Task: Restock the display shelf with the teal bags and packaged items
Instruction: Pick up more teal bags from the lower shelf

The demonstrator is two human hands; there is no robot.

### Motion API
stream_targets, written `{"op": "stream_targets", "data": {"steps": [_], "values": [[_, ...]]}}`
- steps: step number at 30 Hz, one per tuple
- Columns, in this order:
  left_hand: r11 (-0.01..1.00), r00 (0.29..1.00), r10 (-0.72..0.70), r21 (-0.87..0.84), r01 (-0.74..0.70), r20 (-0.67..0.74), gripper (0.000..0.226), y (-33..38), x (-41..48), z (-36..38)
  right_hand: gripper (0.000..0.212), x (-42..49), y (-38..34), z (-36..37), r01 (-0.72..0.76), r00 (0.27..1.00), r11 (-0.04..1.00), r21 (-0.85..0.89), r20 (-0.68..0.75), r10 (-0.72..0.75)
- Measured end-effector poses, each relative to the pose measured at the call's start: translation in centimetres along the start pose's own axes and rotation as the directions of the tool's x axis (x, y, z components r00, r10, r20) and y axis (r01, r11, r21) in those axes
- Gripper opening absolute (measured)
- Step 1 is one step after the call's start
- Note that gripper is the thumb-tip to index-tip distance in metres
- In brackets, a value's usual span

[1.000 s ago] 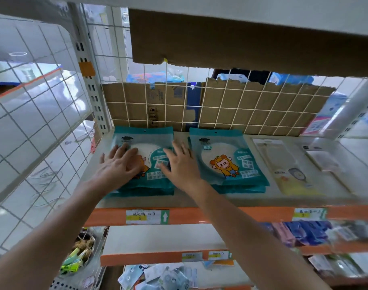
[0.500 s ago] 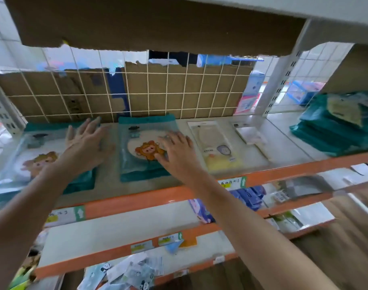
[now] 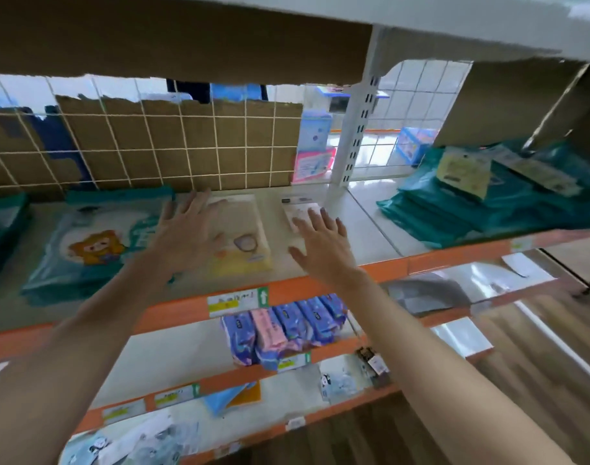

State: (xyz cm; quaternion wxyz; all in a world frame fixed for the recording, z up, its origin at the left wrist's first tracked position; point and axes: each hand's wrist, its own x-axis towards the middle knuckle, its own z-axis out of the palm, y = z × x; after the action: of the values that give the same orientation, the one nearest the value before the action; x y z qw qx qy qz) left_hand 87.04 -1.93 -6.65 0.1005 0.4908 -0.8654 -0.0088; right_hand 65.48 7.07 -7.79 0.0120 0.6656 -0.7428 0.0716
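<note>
I'm seeing bare shelf (image 3: 370, 234) lying free between the small white packet (image 3: 298, 209) and the teal bag stack (image 3: 471, 209), with the upright post (image 3: 352, 139) splitting that gap at the back. Wire grid (image 3: 186, 146) is closing the rear; overhead cardboard (image 3: 186, 35) is capping headroom. Front is lying open.

The teal bag (image 3: 95, 243) at left shows an orange cartoon bear on white; the stacked bags (image 3: 471, 213) at right are teal with pale yellow labels. Shelf edges (image 3: 293, 292) are orange, and the lower-centre packs (image 3: 287, 327) are purple and pink.
</note>
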Motion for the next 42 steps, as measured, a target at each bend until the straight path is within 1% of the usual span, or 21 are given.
{"op": "stream_targets", "data": {"steps": [4,6,9,13,18,22,25,28,30,34,36,42], "values": [[1.000,0.999,0.009,0.029,-0.010,0.031,0.061,2.8,2.9,0.8,0.060,0.7,3.1,0.1,-0.019,1.000,1.000,-0.018,-0.014,0.018],[0.998,0.999,0.039,0.043,-0.040,0.026,0.062,4.0,4.1,1.2,0.060,1.3,4.2,0.3,-0.032,0.999,0.999,-0.028,-0.009,0.032],[0.997,0.997,0.071,0.006,-0.071,0.017,0.059,5.9,5.9,1.9,0.061,1.7,5.9,0.6,-0.056,0.998,0.998,-0.033,-0.001,0.056],[0.986,0.987,0.155,0.061,-0.158,0.040,0.060,9.5,8.4,3.3,0.064,1.7,9.2,0.5,-0.113,0.994,0.992,-0.056,-0.011,0.112],[0.975,0.979,0.204,0.089,-0.203,-0.005,0.062,14.9,12.1,4.3,0.065,1.8,15.1,-0.3,-0.197,0.979,0.979,-0.062,-0.064,0.193],[0.956,0.964,0.264,0.144,-0.255,-0.045,0.064,20.3,14.1,5.2,0.065,1.7,20.9,-1.3,-0.204,0.977,0.975,-0.085,-0.073,0.198],[0.942,0.955,0.291,0.193,-0.274,-0.061,0.066,25.0,15.9,6.0,0.065,1.7,25.6,-2.3,-0.190,0.978,0.975,-0.118,-0.115,0.176],[0.950,0.955,0.285,0.158,-0.270,-0.082,0.066,29.7,17.5,6.3,0.063,1.6,30.2,-3.8,-0.168,0.979,0.977,-0.130,-0.139,0.150],[0.954,0.954,0.280,0.142,-0.264,-0.105,0.064,32.5,18.6,6.5,0.060,1.4,32.9,-4.8,-0.162,0.977,0.981,-0.107,-0.154,0.144],[0.966,0.958,0.260,0.045,-0.256,-0.119,0.059,37.0,19.7,6.9,0.059,0.8,38.0,-5.7,-0.168,0.976,0.981,-0.093,-0.156,0.152],[0.964,0.956,0.266,0.025,-0.265,-0.124,0.057,38.6,20.1,6.8,0.059,0.8,39.9,-6.0,-0.170,0.976,0.983,-0.073,-0.152,0.157],[0.963,0.957,0.270,0.042,-0.267,-0.101,0.058,41.6,23.0,6.7,0.059,2.7,43.9,-6.5,-0.191,0.970,0.981,-0.039,-0.163,0.182]]}}
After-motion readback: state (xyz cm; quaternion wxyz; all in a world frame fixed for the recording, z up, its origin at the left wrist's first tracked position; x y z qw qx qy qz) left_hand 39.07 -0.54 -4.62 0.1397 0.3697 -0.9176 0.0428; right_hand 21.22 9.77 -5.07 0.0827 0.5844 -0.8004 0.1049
